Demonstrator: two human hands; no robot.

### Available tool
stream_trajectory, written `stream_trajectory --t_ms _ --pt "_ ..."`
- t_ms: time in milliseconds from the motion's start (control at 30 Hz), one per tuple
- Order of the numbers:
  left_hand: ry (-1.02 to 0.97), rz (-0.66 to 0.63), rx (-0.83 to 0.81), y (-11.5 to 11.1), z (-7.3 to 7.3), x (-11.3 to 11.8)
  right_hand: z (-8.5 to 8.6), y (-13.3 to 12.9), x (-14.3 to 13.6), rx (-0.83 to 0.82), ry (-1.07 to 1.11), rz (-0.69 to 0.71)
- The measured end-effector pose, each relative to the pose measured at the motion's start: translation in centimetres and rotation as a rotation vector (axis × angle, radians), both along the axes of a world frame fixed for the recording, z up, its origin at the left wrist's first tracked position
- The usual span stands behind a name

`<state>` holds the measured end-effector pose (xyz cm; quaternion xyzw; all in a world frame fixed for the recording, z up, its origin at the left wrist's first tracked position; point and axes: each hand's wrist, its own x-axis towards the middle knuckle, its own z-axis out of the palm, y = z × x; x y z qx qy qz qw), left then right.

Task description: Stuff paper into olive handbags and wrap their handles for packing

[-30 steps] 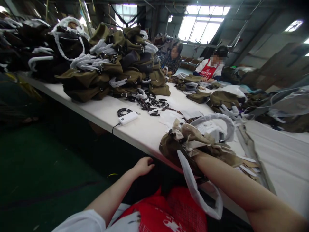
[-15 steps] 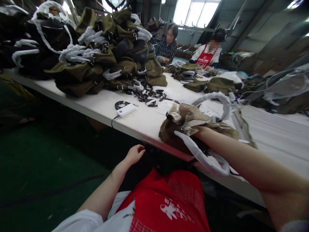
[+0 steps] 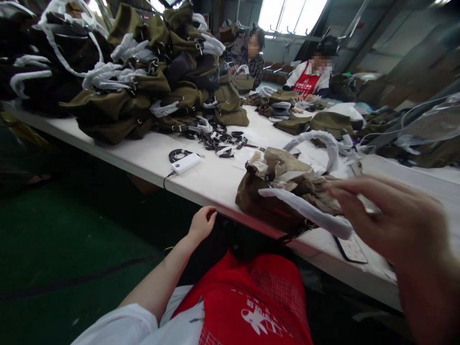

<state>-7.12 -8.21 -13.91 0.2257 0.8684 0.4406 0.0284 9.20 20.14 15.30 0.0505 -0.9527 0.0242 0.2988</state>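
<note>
An olive-brown handbag [image 3: 251, 196] lies at the table's front edge, its mouth full of crumpled beige lining or paper [image 3: 287, 165]. White wrapping covers both of its handles; the nearer handle [image 3: 305, 208] arches toward me. My right hand [image 3: 391, 218] is over the bag's right side, smeared by motion. Its fingertips are close to the beige material, and I cannot tell whether they touch it. My left hand [image 3: 203, 223] hangs just off the table edge, fingers loosely curled, with nothing visible in it.
Olive handbags [image 3: 194, 72] are heaped at the left of the table [image 3: 215, 177]. Dark straps [image 3: 215, 139] and a white power bank [image 3: 186, 163] with a cable lie in front. A phone-like flat object [image 3: 350, 249] rests by the near edge. Two people sit across, among more bags [image 3: 330, 123].
My right hand has come out of the bag and moved right, toward me. The nearer handle has shifted, and the flat object beneath it shows more. My left hand has barely moved.
</note>
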Motion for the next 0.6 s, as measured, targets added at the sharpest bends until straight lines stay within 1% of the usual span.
stream_trajectory --t_ms 33,67,100,133,167,200,267,333,367,467,533,600 --pt "0.044 0.023 -0.002 0.3 0.3 -0.5 -0.4 -1.0 2.2 -0.044 -0.004 0.077" --pt "0.084 0.042 -0.008 0.6 0.6 -1.1 -1.2 -2.1 4.2 -0.096 -0.081 0.21" --pt "0.118 0.056 -0.01 1.1 0.9 -1.8 -2.4 -3.2 5.8 -0.113 -0.156 0.346" --pt "0.151 0.064 -0.022 1.6 1.1 -2.6 -3.9 -4.2 7.0 -0.116 -0.269 0.443" --pt "0.185 0.064 -0.064 2.3 1.2 -3.5 -5.6 -5.1 7.7 -0.137 -0.42 0.468" --pt "0.216 0.058 -0.13 3.0 1.2 -4.4 -7.4 -5.8 8.0 -0.178 -0.553 0.442" --pt "0.259 0.039 -0.284 4.6 1.0 -5.9 -11.0 -6.5 8.0 -0.26 -0.795 0.298" --pt "0.271 0.023 -0.386 5.9 0.7 -6.9 -14.1 -6.2 7.8 -0.348 -0.93 0.134" --pt "0.265 0.018 -0.392 6.4 0.6 -7.3 -15.3 -5.8 7.8 -0.388 -0.968 0.063" --pt "0.253 0.006 -0.375 7.0 0.3 -7.6 -17.9 -4.5 8.5 -0.477 -1.026 -0.068" --pt "0.243 0.001 -0.354 7.0 0.2 -7.6 -19.2 -4.1 9.0 -0.518 -1.045 -0.098" --pt "0.227 -0.001 -0.319 6.8 0.5 -7.5 -20.2 -4.3 9.0 -0.55 -1.058 -0.091"
